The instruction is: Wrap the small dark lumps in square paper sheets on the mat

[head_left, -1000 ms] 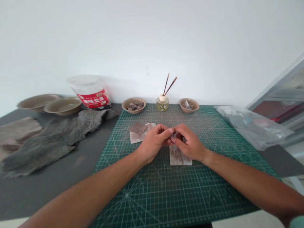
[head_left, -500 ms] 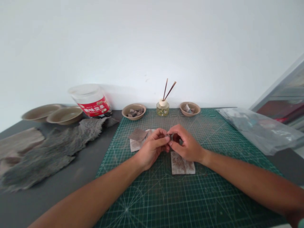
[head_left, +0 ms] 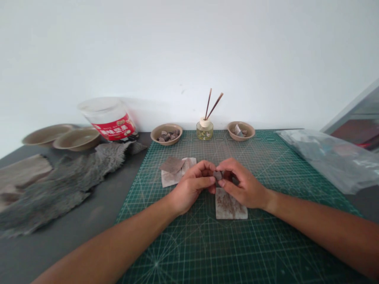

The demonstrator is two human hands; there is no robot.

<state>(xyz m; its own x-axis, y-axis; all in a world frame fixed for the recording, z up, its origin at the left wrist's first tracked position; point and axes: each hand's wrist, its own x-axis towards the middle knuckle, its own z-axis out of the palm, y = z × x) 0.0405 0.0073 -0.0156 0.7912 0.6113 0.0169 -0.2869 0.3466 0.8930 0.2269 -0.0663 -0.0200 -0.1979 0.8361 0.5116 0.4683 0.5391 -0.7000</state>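
A small grey-brown stone (head_left: 218,175) is pinched between my two hands above the green cutting mat (head_left: 189,244). My left hand (head_left: 195,183) grips its left side with thumb and fingers. From the right, my right hand (head_left: 244,185) holds it by thumb and forefinger. Just below the hands lies a white square pad (head_left: 231,207) with brown stains, its upper edge partly covered. Beside my left hand, a brown piece of sandpaper (head_left: 171,165) rests on a pale folded cloth or paper (head_left: 170,179).
At the back stand a bowl of stones (head_left: 152,136), a reed diffuser (head_left: 204,130) and another bowl (head_left: 253,133) with stones and a pale scrap. Left are two bowls (head_left: 56,144), a red-labelled tub (head_left: 108,118) and a ragged grey cloth (head_left: 68,181). A plastic bag (head_left: 331,157) lies right.
Both hands have shifted slightly right with the stone. Its flat face now shows more plainly between the fingertips. The whole view has moved a little.
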